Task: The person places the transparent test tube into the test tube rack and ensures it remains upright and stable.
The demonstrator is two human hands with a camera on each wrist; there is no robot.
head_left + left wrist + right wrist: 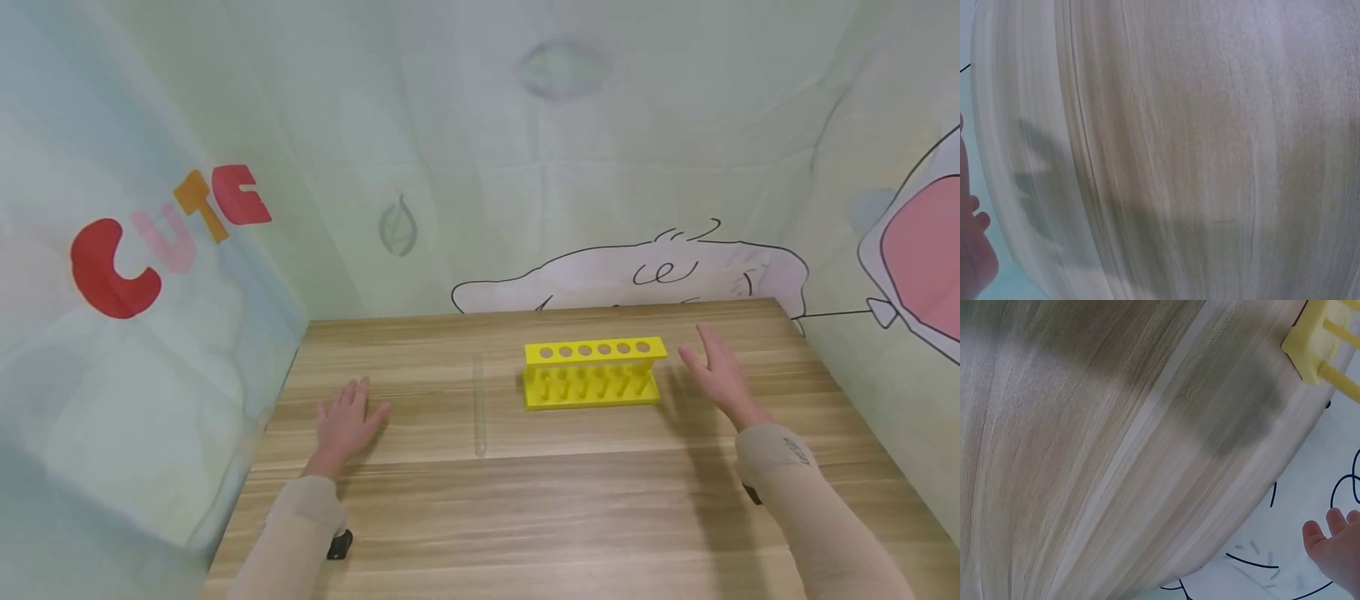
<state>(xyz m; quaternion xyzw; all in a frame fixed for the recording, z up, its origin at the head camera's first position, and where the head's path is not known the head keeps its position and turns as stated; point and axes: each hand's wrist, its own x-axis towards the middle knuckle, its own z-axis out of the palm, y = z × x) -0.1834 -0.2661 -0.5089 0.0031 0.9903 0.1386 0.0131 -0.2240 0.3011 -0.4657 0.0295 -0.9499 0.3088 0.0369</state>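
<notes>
A yellow test tube rack (591,400) stands on the table, with a row of round holes along its top bar and pegs on its base. Left of it lies a clear glass test tube (480,408), its rounded end toward me. My left hand (347,423) is over the table left of the tube, fingers spread and holding nothing. Just right of the rack is my right hand (722,375), thumb apart from the fingers and nothing in it. In the right wrist view, a corner of the rack (1310,350) shows at the upper right, apart from the fingers (1335,525).
The wood-grain table (525,525) reaches back to a pale printed curtain (465,150). Curtain also hangs along the left and right sides, with coloured letters (120,271) on the left and a pink balloon drawing (926,250) on the right.
</notes>
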